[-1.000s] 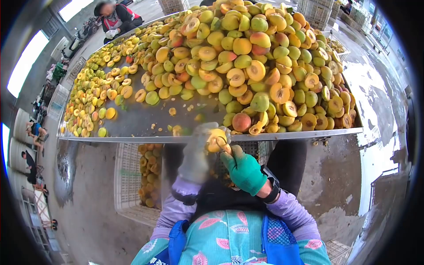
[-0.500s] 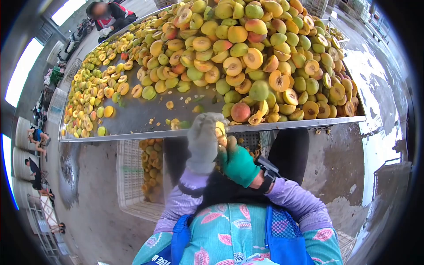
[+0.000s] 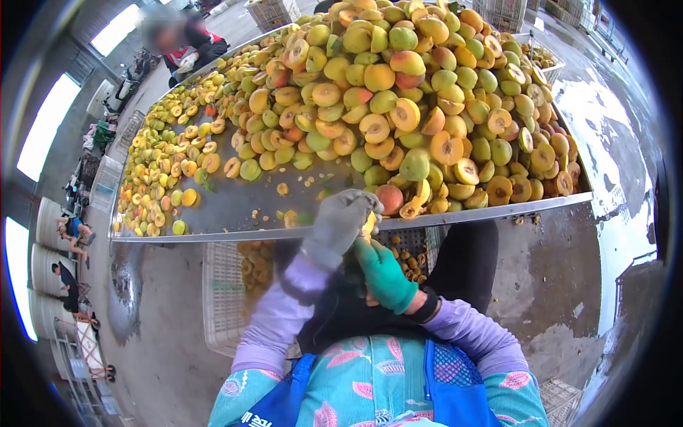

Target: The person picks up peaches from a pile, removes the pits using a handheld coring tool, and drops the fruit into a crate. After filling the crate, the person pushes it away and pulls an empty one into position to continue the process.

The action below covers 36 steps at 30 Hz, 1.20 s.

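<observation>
My left hand (image 3: pixel 340 219), in a grey glove, is closed at the front edge of the metal table (image 3: pixel 270 233). A yellow piece of peach (image 3: pixel 368 225) shows between its fingers and my right hand. My right hand (image 3: pixel 386 274), in a green glove with bare fingertips, is closed just below, thumb up against the fruit. Whatever else its curled fingers hold is hidden. Behind my hands, halved and whole peaches (image 3: pixel 405 114) are heaped high on the table, many halves showing stone hollows.
Smaller peach halves (image 3: pixel 153 171) spread over the table's left side. Under its edge stand a white crate (image 3: pixel 224 302) with fruit and a dark crate (image 3: pixel 409 249) with small brown pieces. A co-worker (image 3: pixel 181 46) crouches at the far left corner. Wet patches mark the floor.
The view has shifted a little, so the table sits further right and lower. My right hand has turned, its thumb now pointing up at the peach piece. The co-worker leans differently.
</observation>
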Tool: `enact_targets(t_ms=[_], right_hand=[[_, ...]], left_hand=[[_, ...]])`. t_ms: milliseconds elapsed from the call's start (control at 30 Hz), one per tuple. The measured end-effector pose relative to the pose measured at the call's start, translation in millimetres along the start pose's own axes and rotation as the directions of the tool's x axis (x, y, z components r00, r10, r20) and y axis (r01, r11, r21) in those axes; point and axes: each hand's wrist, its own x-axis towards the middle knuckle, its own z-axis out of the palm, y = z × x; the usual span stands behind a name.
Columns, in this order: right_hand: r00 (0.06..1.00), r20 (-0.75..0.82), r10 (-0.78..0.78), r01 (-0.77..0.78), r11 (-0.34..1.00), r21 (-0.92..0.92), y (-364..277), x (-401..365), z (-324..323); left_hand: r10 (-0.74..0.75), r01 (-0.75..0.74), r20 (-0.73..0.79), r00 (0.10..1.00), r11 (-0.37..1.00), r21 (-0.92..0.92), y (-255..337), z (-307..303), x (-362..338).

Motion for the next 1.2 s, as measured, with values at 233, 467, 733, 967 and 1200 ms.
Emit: enact_targets(t_ms=[233,467,733,967,1200], right_hand=[[0.925,0.23,0.302,-0.375,0.821,0.431,-30.5,-3.4,16.9],[0.605,0.788,0.117,-0.722,0.499,0.48,-42.7,-11.3,25.8],[0.743,0.346,0.573,-0.664,0.564,0.491,1.5,-14.9,-41.6],[0.946,-0.113,0.304,-0.273,0.934,0.231,-10.7,-33.3,-66.6],[0.858,-0.013,-0.513,0.332,0.575,-0.748,-12.9,5.7,-44.8]], left_hand=[[0.165,-0.154,0.132,0.977,0.984,-0.092,11.4,-9.8,-1.8],[-0.096,-0.232,-0.363,0.927,0.614,-0.754,-6.7,-58.8,-61.7],[0.469,0.001,-0.325,0.821,0.569,0.822,14.1,-83.5,-54.6],[0.144,-0.37,0.342,0.929,0.312,0.875,-5.0,12.0,58.1],[0.501,-0.547,0.271,0.822,0.559,0.623,2.5,-35.5,0.8]])
